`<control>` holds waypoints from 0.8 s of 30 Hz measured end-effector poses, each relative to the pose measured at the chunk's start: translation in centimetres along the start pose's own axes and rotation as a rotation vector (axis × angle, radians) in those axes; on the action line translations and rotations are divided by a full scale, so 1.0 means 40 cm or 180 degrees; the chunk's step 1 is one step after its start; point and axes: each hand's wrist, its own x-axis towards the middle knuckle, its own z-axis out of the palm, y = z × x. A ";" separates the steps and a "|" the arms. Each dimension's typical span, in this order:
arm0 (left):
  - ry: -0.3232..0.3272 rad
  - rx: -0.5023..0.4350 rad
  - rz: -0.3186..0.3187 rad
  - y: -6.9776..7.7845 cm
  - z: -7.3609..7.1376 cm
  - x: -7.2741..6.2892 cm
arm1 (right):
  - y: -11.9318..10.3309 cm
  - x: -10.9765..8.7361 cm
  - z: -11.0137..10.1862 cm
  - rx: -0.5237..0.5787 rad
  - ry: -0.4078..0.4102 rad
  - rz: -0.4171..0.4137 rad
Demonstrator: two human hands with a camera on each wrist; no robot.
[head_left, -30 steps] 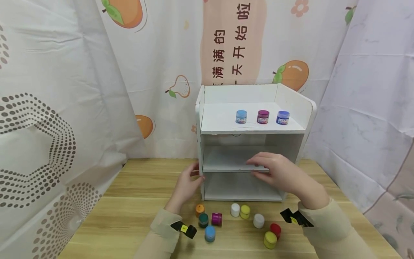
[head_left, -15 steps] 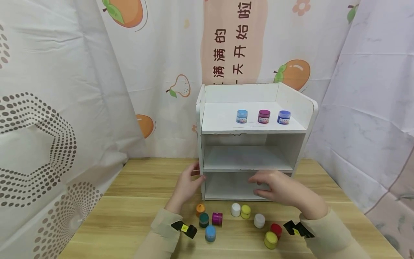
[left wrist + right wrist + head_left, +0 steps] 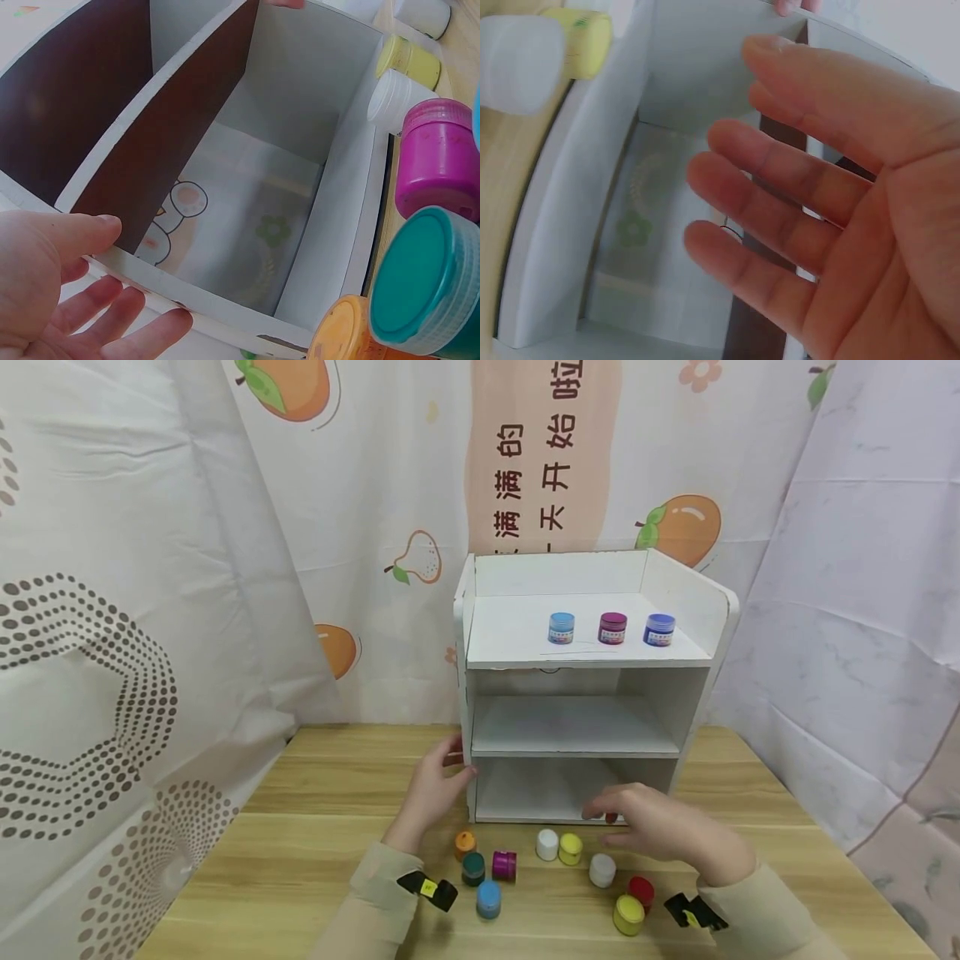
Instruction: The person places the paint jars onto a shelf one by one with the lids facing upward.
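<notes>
My left hand rests at the left side panel of a small white shelf unit. In the left wrist view the thumb lies over the panel's front edge, while relaxed fingers stretch along its outer side. My right hand hovers with nothing in it before the unit's lower right corner. Its fingers are loosely bent and spread in the right wrist view. Nearest below it is a white paint jar, with a red jar and a yellow jar closer to me.
A light blue jar, a magenta jar and a dark blue jar stand on the top shelf. Orange, green, purple and blue jars, among others, sit on the wooden table.
My right hand has come down from the middle shelf's level to the bottom shelf's front, close above the jars on the table. The left hand has stayed in place.
</notes>
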 end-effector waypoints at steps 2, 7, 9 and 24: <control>0.0003 0.0011 -0.0008 0.001 0.000 0.000 | 0.004 -0.004 0.009 0.0096 -0.0059 0.0037; 0.0006 0.0027 -0.0033 0.001 0.000 0.000 | 0.010 -0.015 0.031 0.0250 -0.0165 0.0169; 0.0008 0.0024 -0.0024 0.000 0.000 0.000 | 0.010 -0.018 0.040 0.0279 -0.0213 0.0211; 0.0009 0.0036 -0.0030 -0.001 -0.001 -0.001 | 0.026 -0.021 0.108 0.0312 -0.0266 0.0228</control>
